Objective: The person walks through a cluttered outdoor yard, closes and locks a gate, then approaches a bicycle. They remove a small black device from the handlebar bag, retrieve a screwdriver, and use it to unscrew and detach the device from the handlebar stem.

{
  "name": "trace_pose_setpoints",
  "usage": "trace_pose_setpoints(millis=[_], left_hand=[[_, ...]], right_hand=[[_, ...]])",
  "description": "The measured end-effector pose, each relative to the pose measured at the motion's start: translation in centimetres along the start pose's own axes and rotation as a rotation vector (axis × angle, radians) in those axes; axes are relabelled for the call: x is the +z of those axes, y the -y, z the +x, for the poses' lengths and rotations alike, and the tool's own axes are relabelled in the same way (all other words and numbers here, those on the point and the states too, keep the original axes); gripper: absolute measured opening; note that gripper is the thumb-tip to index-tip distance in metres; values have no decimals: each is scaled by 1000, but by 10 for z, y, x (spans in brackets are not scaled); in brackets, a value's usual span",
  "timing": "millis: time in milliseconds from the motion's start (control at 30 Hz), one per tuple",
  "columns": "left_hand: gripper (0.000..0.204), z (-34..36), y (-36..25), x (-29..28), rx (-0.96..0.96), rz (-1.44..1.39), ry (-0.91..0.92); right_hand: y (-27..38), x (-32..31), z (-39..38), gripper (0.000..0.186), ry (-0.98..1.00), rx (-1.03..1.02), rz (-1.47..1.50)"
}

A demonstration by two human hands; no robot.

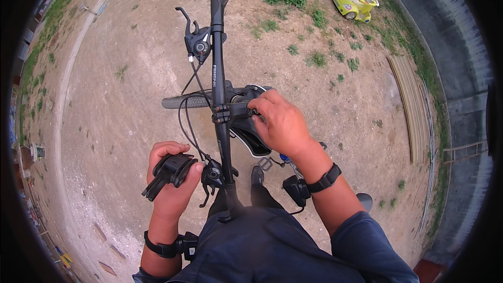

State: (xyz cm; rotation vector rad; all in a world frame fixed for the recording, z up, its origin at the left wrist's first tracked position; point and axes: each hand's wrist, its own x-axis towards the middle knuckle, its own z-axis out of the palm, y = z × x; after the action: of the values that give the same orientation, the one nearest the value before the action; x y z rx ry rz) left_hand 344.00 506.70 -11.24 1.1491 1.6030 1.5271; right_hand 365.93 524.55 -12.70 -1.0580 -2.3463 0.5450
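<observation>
A black bicycle handlebar (219, 47) runs from the top of the view toward my waist, with shifters, brake levers and cables along it. My left hand (173, 178) grips a black plastic mount-like part (170, 175) beside the lower shifter (213, 174). My right hand (277, 123) is at the stem (237, 110), its fingertips bent together on the stem's top; whatever they pinch is too small and hidden to make out. Under it is a black bag with a pale edge (246, 139) on the frame. The front tyre (186, 102) shows to the left.
I stand on dirt with weeds, my shoe (257, 175) near a pedal (265, 164). A yellow toy car (350, 4) sits at the back right. Long boards (406, 105) and a grey wall (463, 126) line the right, with a ladder-like frame (465, 153).
</observation>
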Motion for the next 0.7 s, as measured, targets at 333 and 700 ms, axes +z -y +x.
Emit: trace_pose_setpoints(millis=[333, 700], left_hand=[[45, 0, -1, 1, -12, -3, 5], [46, 2, -1, 0, -12, 1, 11]], right_hand=[[2, -3, 1, 23, 16, 30, -29], [0, -4, 0, 23, 27, 11, -60]])
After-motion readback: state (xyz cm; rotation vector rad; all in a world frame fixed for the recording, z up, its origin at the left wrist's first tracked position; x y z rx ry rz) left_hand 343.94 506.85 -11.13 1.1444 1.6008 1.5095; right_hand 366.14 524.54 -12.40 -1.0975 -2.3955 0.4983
